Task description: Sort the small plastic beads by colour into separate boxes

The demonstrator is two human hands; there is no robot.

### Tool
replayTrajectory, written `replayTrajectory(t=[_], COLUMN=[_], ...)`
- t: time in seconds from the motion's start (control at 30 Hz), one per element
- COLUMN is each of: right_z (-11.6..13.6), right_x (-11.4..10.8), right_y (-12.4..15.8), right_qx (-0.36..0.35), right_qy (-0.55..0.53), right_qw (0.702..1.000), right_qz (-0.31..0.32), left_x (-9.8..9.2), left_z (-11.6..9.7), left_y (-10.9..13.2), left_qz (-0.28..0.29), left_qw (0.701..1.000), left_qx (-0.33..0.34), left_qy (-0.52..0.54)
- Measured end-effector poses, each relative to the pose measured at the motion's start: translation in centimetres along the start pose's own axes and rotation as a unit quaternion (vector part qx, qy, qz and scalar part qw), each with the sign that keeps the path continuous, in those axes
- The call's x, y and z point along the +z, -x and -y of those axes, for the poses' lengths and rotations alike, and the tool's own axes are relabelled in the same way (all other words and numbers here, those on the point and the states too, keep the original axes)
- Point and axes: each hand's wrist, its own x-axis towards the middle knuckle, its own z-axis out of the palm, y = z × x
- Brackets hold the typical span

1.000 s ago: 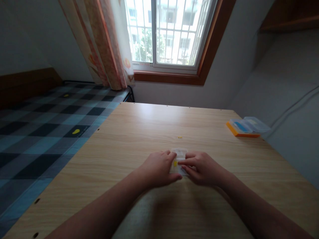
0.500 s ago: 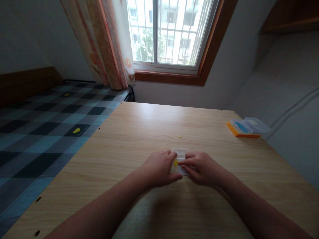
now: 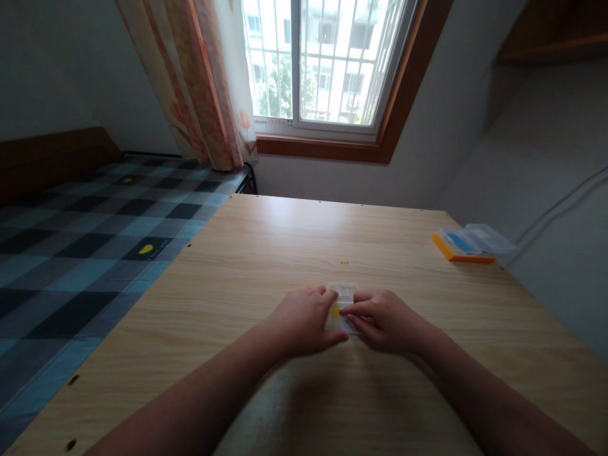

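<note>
A small clear plastic box lies on the table between my hands, its lid seemingly tipped back on the far side. My left hand grips its left side, the thumb along the near edge and the fingers at the far part. Inside the box shows something small and yellow. My right hand reaches in from the right, thumb and index finger close together with the fingertips at the yellow. Whatever those fingertips may hold is too small to make out. Beyond the box sit three tiny yellow pieces in a row.
At the right edge of the wooden table stands an orange-based case with a clear lid raised and something blue inside. A bed with a checked sheet adjoins on the left. Behind the table are a curtain and a window.
</note>
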Motion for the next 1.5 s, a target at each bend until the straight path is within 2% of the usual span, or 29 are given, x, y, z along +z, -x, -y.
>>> replayTrajectory(t=[0.27, 0.37, 0.47, 0.53, 0.6, 0.7, 1.03, 1.5], right_z=[-0.1, -1.3, -3.8, -5.6, -7.2, -8.6, -10.3, -10.6], right_x=[0.2, -0.1, -0.4, -0.3, 0.0, 0.5, 0.9, 1.1], right_y=[0.1, 0.1, 0.0, -0.1, -0.5, -1.5, -6.4, -7.5], right_qx=[-0.017, -0.011, 0.051, 0.102, 0.146, 0.169, 0.143, 0.126], right_qy=[0.001, 0.011, 0.018, -0.010, -0.042, -0.069, -0.051, -0.040], right_qw=[1.000, 0.995, 0.973, 0.958, 0.945, 0.940, 0.962, 0.974], right_qz=[-0.018, -0.099, -0.223, -0.268, -0.288, -0.287, -0.225, -0.184], left_x=[0.1, 0.2, 0.3, 0.3, 0.3, 0.2, 0.3, 0.2], left_z=[0.1, 0.2, 0.2, 0.2, 0.2, 0.2, 0.2, 0.1], left_y=[0.0, 0.0, -0.1, -0.1, -0.1, -0.1, -0.1, -0.1], left_qz=[0.003, 0.002, 0.005, 0.003, 0.001, -0.003, -0.002, 0.001], left_qw=[1.000, 1.000, 1.000, 1.000, 1.000, 1.000, 1.000, 1.000], left_qx=[-0.005, -0.004, -0.009, -0.009, -0.007, -0.003, -0.010, -0.017], left_qy=[-0.002, -0.006, -0.010, -0.011, -0.011, -0.011, -0.011, -0.003])
